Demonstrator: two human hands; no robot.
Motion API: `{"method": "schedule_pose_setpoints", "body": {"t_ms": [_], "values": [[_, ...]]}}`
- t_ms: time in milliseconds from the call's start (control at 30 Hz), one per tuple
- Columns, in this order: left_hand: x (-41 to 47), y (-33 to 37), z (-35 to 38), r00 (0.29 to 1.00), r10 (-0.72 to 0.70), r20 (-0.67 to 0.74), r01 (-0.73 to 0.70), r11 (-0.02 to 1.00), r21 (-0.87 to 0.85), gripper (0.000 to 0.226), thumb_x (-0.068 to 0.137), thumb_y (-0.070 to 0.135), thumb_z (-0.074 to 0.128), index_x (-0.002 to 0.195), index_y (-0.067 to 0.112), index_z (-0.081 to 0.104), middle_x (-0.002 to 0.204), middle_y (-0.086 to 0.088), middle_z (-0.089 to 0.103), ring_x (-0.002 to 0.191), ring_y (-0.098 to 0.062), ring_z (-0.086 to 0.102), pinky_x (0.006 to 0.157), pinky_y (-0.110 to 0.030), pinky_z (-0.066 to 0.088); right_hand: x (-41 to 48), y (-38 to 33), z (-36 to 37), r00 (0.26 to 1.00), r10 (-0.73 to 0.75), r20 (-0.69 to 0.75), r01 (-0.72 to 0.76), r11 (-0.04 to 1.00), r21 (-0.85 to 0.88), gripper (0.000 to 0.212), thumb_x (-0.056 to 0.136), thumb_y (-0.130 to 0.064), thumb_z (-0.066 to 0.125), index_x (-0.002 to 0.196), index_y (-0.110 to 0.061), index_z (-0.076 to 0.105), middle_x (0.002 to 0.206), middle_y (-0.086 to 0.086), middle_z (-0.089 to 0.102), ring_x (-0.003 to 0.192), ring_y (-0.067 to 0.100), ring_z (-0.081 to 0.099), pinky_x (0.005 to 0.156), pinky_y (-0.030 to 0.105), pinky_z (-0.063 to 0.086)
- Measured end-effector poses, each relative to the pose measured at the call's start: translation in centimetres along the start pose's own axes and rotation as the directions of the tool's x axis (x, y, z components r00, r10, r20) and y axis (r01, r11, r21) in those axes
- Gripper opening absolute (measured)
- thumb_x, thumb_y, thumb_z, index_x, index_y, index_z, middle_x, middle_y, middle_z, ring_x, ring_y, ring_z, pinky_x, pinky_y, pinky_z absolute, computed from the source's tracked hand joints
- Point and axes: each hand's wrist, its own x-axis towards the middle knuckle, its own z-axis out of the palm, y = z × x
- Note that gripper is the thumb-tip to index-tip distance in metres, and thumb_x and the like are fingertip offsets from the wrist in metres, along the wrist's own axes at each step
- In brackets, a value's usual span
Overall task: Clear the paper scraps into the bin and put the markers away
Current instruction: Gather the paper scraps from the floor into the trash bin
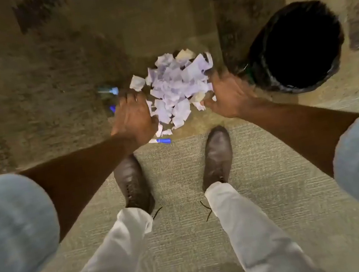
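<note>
Fingers on both hands are spread wide, holding nothing yet: my left hand (133, 117) and right hand (226, 96) sit on either side of the pile of paper scraps (176, 86) on the carpet (46, 86). Bin (296, 47) is just to the right. Scraps look super light and loose, so I'd squeeze from both sides and scoop low or they'll flutter out. Markers (160, 141) are lying around the pile's left edge.

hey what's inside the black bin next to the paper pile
Nothing can be made out inside the bin: its opening is solid black shadow, with only a dark glossy liner visible at the rim. Whether any scraps are already in there is hidden. The paper pile lies on the carpet.
</note>
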Motion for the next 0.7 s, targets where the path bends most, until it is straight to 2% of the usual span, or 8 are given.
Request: {"method": "schedule_pose_setpoints", "body": {"t_ms": [67,133,267,400,500,600,700], "values": [[1.9,0.0,2.5,1.0,0.012,0.013,-0.012,0.999,-0.031,0.071,0.091,0.037,0.069,0.146,0.001,0.043,0.145,-0.028,0.047,0.138,-0.047,0.045,0.112,-0.053,0.045,1.8,1.1,2.5,1.0,-0.014,-0.009,0.014,1.0,-0.006,0.08,0.087,-0.046,0.076,0.149,-0.012,0.037,0.143,0.025,0.049,0.108,0.048,0.068,0.079,0.047,0.061],[3.8,0.1,4.6,0.999,0.037,0.019,-0.036,0.998,-0.058,0.074,0.091,0.035,0.068,0.148,-0.001,0.04,0.147,-0.027,0.044,0.139,-0.046,0.043,0.111,-0.052,0.045,3.2,2.4,4.7,0.999,-0.014,0.031,0.015,0.999,-0.042,0.086,0.086,-0.047,0.078,0.152,-0.012,0.037,0.147,0.026,0.047,0.109,0.049,0.068,0.083,0.051,0.062],[7.7,0.6,8.4,0.995,0.102,-0.021,-0.103,0.994,-0.023,0.084,0.088,0.047,0.072,0.147,-0.002,0.038,0.153,-0.025,0.038,0.141,-0.043,0.04,0.107,-0.055,0.048,6.5,3.9,8.2,0.999,-0.029,0.044,0.033,0.994,-0.103,0.113,0.079,-0.052,0.086,0.164,-0.016,0.02,0.162,0.031,0.025,0.124,0.054,0.061,0.089,0.055,0.062],[11.6,1.0,11.0,0.986,0.167,-0.018,-0.167,0.986,0.002,0.118,0.082,0.057,0.079,0.164,0.008,0.011,0.171,-0.027,0.008,0.157,-0.048,0.017,0.112,-0.061,0.045,9.8,3.8,9.5,0.996,-0.021,0.09,0.037,0.983,-0.179,0.129,0.076,-0.062,0.086,0.167,-0.033,-0.001,0.174,0.024,-0.005,0.141,0.051,0.05,0.094,0.056,0.058],[14.2,1.3,12.3,0.975,0.222,-0.012,-0.221,0.972,0.076,0.131,0.076,0.061,0.083,0.167,0.019,-0.001,0.173,-0.025,-0.003,0.159,-0.048,0.012,0.113,-0.065,0.043,11.7,3.1,10.2,0.994,-0.058,0.095,0.077,0.976,-0.205,0.134,0.074,-0.061,0.089,0.167,-0.034,-0.003,0.175,0.024,-0.008,0.146,0.053,0.044,0.108,0.059,0.051],[15.3,1.7,12.9,0.968,0.25,-0.01,-0.247,0.961,0.122,0.122,0.079,0.053,0.084,0.167,0.026,0.004,0.174,-0.021,-0.002,0.155,-0.048,0.023,0.105,-0.067,0.048,12.8,2.5,10.8,0.991,-0.102,0.083,0.119,0.965,-0.234,0.127,0.078,-0.059,0.085,0.169,-0.032,0.0,0.176,0.022,-0.004,0.143,0.053,0.046,0.11,0.06,0.05],[15.5,1.7,13.7,0.969,0.247,-0.003,-0.242,0.953,0.183,0.088,0.09,0.037,0.075,0.161,0.023,0.025,0.173,-0.02,0.011,0.15,-0.046,0.03,0.106,-0.063,0.046,13.1,2.2,11.5,0.988,-0.137,0.069,0.151,0.952,-0.265,0.113,0.086,-0.06,0.078,0.169,-0.03,0.007,0.173,0.026,0.008,0.136,0.053,0.052,0.108,0.056,0.052]]}}
